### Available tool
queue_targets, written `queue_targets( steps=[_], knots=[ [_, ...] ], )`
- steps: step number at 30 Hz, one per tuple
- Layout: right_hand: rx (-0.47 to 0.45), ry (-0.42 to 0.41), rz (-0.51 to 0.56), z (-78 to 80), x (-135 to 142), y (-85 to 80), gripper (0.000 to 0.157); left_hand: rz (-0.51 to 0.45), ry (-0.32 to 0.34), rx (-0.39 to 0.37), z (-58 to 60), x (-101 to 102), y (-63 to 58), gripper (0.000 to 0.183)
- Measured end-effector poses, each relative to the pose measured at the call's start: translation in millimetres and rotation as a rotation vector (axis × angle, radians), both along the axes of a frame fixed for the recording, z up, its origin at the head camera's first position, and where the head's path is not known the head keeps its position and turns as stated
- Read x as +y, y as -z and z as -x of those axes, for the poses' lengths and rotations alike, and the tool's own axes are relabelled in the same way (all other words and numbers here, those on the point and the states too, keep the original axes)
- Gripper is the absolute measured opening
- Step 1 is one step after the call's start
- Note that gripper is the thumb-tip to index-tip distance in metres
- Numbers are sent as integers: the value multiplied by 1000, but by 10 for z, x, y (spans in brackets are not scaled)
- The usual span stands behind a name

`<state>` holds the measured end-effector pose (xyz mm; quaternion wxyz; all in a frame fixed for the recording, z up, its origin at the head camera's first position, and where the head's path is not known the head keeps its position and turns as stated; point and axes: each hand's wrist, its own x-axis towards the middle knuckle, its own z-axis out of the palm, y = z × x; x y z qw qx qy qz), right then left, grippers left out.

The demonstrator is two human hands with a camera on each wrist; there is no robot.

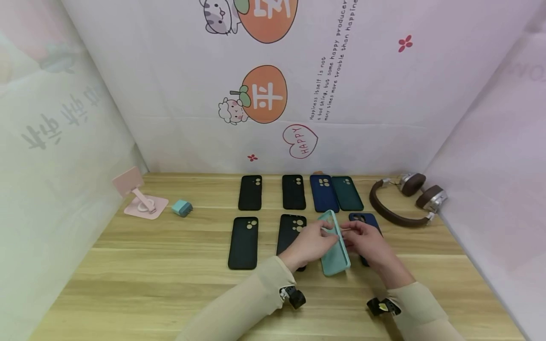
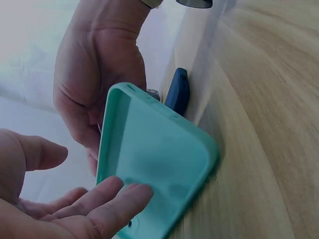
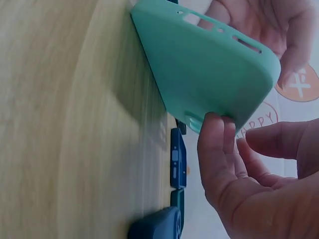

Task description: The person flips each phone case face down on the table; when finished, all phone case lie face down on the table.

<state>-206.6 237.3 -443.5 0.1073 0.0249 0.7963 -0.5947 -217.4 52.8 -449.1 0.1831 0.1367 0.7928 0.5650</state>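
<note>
A mint-green phone case (image 1: 334,258) is tilted above the worktop (image 1: 149,284), between the two hands. Its inside is touched by the fairly straight fingers of the left hand (image 1: 313,240), its back by those of the right hand (image 1: 370,244); both thumbs are spread apart from the fingers. A black case (image 1: 286,233) is partly covered by the left hand, a blue case (image 1: 372,219) by the right. Behind, a navy case (image 1: 324,196) and a dark green case (image 1: 348,195) are laid side by side.
</note>
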Motion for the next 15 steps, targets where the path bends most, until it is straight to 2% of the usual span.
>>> queue_targets(
  steps=[9, 15],
  knots=[
    [10, -21, 129, -32, -60, -37, 36, -107, -104, -38, -6, 42, -1, 35],
    [56, -56, 113, -64, -85, -56, 43, -137, -141, -13, 1, 41, -6, 33]
  ],
)
